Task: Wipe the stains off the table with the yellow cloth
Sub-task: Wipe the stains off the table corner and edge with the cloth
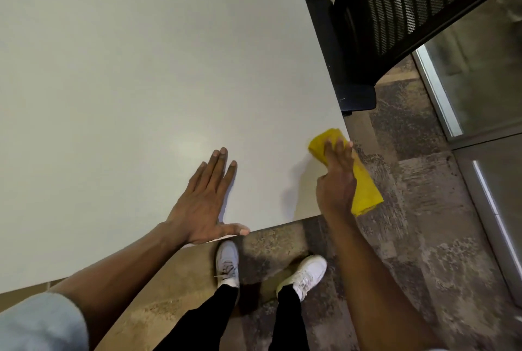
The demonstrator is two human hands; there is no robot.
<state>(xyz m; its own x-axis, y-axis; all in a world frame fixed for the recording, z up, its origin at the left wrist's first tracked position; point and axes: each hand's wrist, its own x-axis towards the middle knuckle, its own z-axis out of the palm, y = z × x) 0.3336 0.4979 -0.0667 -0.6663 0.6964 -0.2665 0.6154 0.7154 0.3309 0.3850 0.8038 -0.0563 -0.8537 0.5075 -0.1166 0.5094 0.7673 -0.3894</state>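
Observation:
The pale grey table [141,68] fills the left and middle of the head view. At its near right corner lies the folded yellow cloth [364,189], partly hanging past the table's right edge. My right hand [337,178] presses down on the cloth with its fingers spread over it. My left hand [207,201] rests flat on the table near the front edge, fingers apart, thumb along the edge, holding nothing. I can make out no distinct stains on the tabletop.
A black mesh office chair [409,12] stands close to the table's right side. A glass partition with a metal frame [440,96] runs along the right. My feet in white shoes [305,274] stand on patterned carpet just below the table's front edge.

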